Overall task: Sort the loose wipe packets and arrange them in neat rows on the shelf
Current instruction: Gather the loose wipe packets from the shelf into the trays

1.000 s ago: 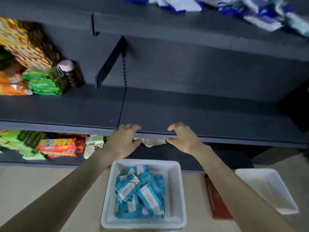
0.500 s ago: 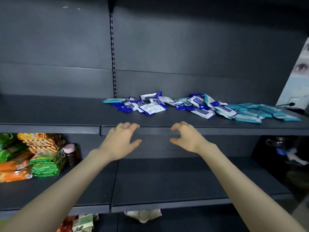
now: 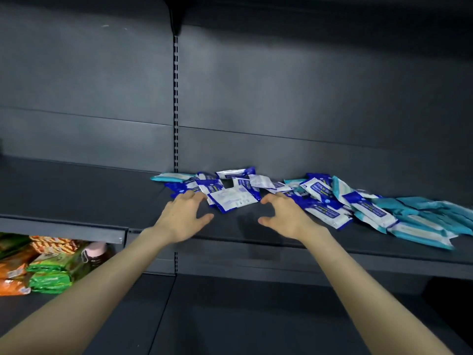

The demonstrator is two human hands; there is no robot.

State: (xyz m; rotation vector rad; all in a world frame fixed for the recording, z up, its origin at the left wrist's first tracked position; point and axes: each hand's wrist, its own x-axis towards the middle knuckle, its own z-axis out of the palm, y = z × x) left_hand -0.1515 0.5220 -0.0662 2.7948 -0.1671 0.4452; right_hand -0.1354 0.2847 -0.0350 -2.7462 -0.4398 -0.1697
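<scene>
Two hands: your left hand [image 3: 183, 217] and your right hand [image 3: 286, 217] are both stretched over the front part of the shelf [image 3: 76, 190], palms down, with a gap between them.
Left hand: your fingers are spread and only a little bent, and they hold nothing. The fingertips are at the near edge of the pile; I cannot tell if they touch it.
Right hand: your fingers are loosely curled with the thumb out to the side, and nothing is between them. The fingertips are just beside the packets.
Wipe packets [image 3: 281, 196]: they lie in a loose heap on the shelf near its back wall, overlapping at many angles and not in rows.
Nearest packet: one white and blue packet [image 3: 233, 199] lies flat between your two hands, a little behind them.
Teal packets [image 3: 422, 216]: these are at the right end of the heap and look blurred.
Slotted upright [image 3: 175, 98]: it runs down the back wall behind the left end of the heap.
Lower shelf [image 3: 230, 316]: at its left you see green packs [image 3: 51, 278], orange packs [image 3: 12, 262] and a bottle [image 3: 96, 252] with a pink cap.
</scene>
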